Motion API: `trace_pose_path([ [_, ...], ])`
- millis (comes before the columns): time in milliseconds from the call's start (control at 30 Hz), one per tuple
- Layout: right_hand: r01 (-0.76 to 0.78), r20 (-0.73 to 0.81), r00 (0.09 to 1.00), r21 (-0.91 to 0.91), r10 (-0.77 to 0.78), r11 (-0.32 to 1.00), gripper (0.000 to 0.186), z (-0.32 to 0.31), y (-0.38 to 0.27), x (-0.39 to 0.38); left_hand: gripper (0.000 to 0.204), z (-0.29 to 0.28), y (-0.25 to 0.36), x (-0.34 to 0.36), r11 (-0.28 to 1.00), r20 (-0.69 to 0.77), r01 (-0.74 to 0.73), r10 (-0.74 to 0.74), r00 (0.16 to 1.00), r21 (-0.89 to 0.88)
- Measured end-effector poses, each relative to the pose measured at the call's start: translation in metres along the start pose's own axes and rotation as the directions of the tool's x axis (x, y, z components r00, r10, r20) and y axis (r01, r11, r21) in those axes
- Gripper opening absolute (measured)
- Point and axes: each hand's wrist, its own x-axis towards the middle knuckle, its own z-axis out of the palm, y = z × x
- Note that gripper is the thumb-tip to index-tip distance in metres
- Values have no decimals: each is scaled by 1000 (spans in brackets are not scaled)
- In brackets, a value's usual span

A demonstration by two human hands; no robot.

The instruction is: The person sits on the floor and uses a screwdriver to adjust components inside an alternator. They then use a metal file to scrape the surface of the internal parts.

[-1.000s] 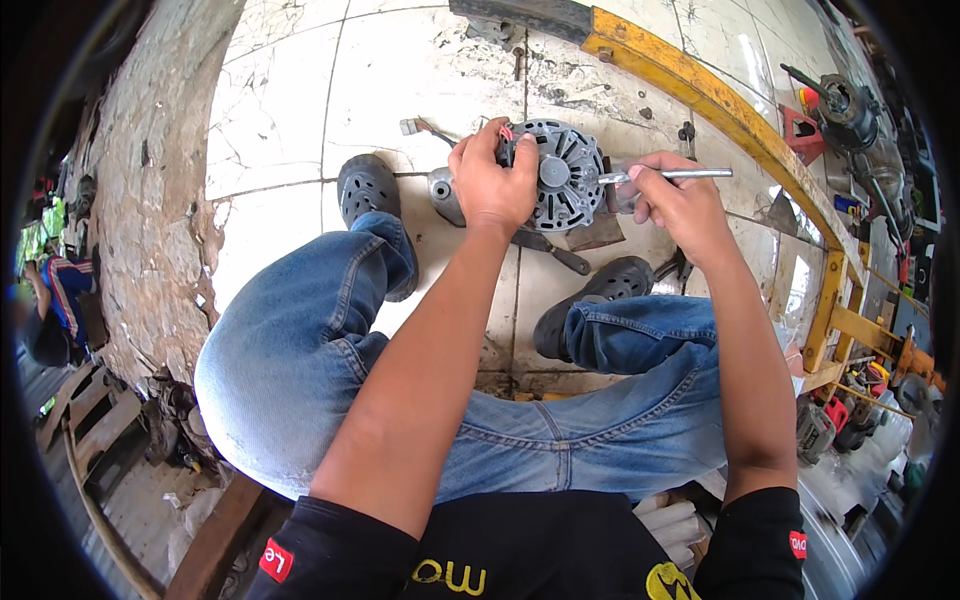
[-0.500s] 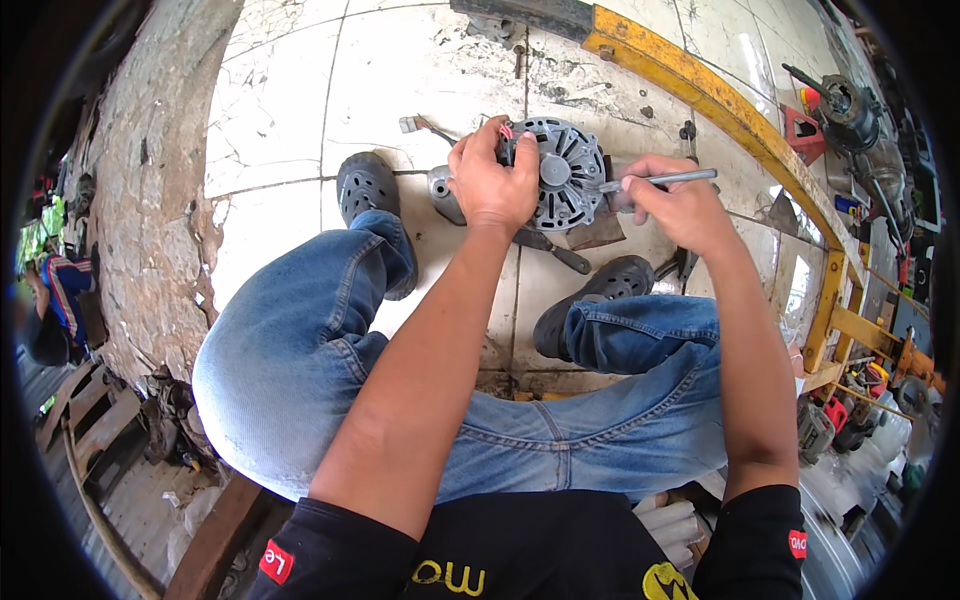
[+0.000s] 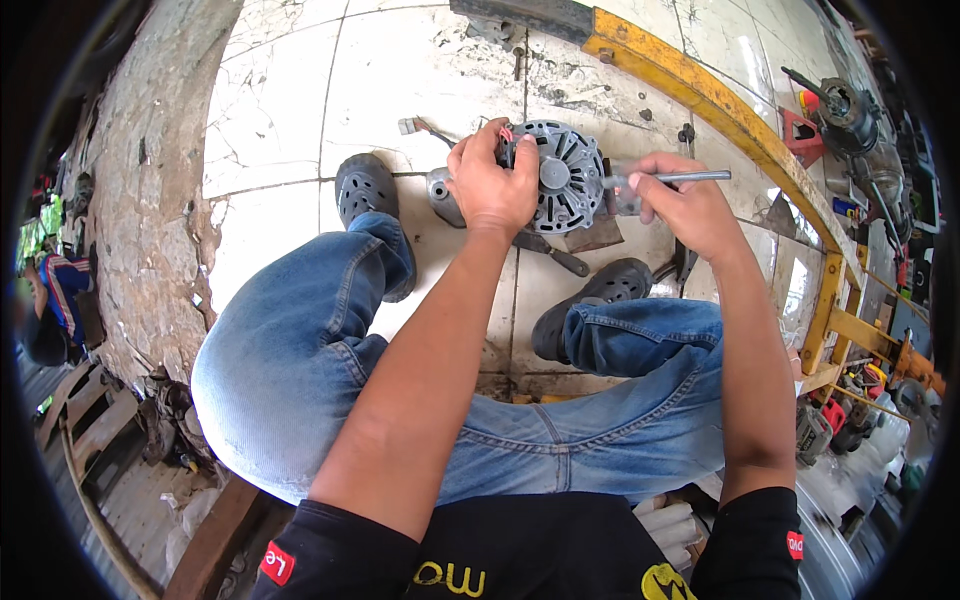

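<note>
A round, slotted grey alternator [image 3: 556, 175] sits on the tiled floor between my feet, its vented end facing up. My left hand [image 3: 492, 185] is wrapped round its left side, next to some red wires. To its right, my right hand [image 3: 682, 198] is closed on a slim metal rod-shaped tool [image 3: 700, 176] that lies nearly level. The tool's working end, near the alternator's right edge, is too blurred to make out. A dark-handled tool [image 3: 568, 262] lies just below the alternator. Left of my left hand rests a grey metal part [image 3: 442, 198].
A wire connector [image 3: 410, 125] lies up and left on the tiles. A yellow metal frame [image 3: 700, 85] curves across the upper right. Beyond it stand a red jack stand [image 3: 800, 135] and greasy machine parts [image 3: 850, 115]. Another person [image 3: 60, 300] is at far left.
My right hand has shifted slightly right with the metal tool, drawing it away from the alternator's face. My left hand keeps its hold on the alternator, which has barely moved.
</note>
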Motion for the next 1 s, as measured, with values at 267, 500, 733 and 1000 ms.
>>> trace_pose_path([
  [267, -11, 97, 995, -110, 22, 994, 21, -13, 14, -4, 50, -1, 0, -1, 1000, -17, 9, -9, 1000, 4],
  [500, -63, 262, 961, -105, 89, 993, 17, -12, -7, 6, 53, -3, 2, 2, 999, 33, 7, -5, 999, -51],
  [733, -110, 402, 903, -128, 153, 986, 26, -2, -8, 22, 57, -11, -4, 40, 982, 316, -29, 87, 945, -186],
  [1000, -18, -103, 994, 12, 19, 1000, 29, -20, -3, 32, 59, -17, 7, 47, 984, 416, -58, 123, 901, -166],
])
